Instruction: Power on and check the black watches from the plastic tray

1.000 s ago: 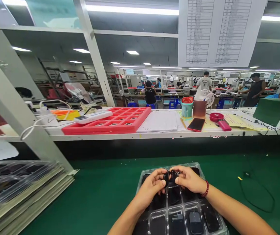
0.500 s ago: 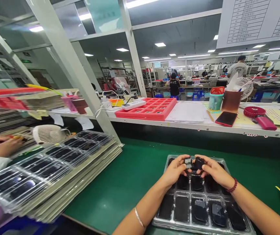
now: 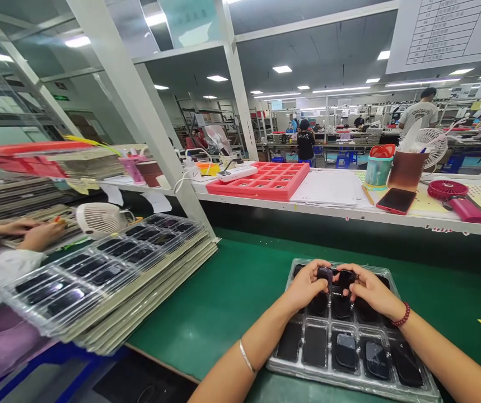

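Left hand (image 3: 311, 284) pinches dark piece (image 3: 325, 273) in fingertips; right hand (image 3: 368, 288) pinches second dark piece (image 3: 346, 278), both above 12 o'clock end of clear tray (image 3: 307, 370). Step looks like paired handling; next move probably calls for steady grip.

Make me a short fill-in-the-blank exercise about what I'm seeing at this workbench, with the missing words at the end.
1. The left hand and the right hand grip dark pieces above a tray made of clear ____.
2. The dark red bracelet is strung from small round ____.
3. The tabletop is coloured ____.
4. The phone lies with its screen facing ____.

Missing words: plastic; beads; green; up.
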{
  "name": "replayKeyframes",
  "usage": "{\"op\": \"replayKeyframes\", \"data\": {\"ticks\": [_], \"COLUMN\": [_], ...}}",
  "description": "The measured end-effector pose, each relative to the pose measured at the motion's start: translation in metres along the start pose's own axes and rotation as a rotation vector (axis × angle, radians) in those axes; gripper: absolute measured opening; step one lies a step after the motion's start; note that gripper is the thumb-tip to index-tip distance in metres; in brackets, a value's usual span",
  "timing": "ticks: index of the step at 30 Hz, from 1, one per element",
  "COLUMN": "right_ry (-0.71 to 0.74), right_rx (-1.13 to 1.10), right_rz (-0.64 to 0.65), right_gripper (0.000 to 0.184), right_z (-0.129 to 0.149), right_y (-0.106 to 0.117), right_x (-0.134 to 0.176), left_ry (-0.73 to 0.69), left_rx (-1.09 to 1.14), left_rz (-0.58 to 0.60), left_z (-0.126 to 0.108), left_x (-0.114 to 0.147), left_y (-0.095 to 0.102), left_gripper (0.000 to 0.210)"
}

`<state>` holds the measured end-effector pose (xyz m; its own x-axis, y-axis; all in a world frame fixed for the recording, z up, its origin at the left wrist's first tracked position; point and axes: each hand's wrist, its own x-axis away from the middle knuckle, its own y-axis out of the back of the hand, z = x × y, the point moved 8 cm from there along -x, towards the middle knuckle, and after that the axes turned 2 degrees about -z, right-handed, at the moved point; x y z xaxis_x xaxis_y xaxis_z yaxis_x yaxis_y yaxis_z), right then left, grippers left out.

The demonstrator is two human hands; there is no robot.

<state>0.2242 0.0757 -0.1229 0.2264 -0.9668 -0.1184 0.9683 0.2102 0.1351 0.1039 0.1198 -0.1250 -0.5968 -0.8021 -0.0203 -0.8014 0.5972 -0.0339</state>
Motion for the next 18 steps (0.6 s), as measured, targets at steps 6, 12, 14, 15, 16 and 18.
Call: {"op": "replayKeyframes", "data": {"ticks": [6,12,14,15,16,18], "right_ry": [0.164,0.215,0.211,0.216,0.224,0.241], "right_rx": [0.481,0.710,0.721,0.736,0.752,0.779], "right_rz": [-0.049,0.137,0.153,0.157,0.163,0.193], "right_gripper": [0.015,0.019,0.024,0.027,0.030,0.032], "right_z": [0.034,0.044,0.039,0.036,0.035,0.034], "right_y": [-0.013,-0.075,-0.083,-0.084,-0.085,-0.084], "right_x": [0.019,0.048,0.050,0.050,0.050,0.051], "left_ry": [-0.182,-0.170,-0.170,-0.187,-0.208,-0.247], "left_rx": [-0.340,-0.776,-0.811,-0.808,-0.788,-0.668], "left_rz": [-0.120,-0.169,-0.270,-0.324,-0.355,-0.295], "left_z": [-0.040,-0.041,-0.037,-0.039,-0.042,-0.049], "left_x": [0.042,0.117,0.127,0.131,0.135,0.147], "left_y": [0.013,0.024,0.030,0.031,0.029,0.014], "left_gripper": [0.020,0.020,0.021,0.024,0.028,0.035]}}
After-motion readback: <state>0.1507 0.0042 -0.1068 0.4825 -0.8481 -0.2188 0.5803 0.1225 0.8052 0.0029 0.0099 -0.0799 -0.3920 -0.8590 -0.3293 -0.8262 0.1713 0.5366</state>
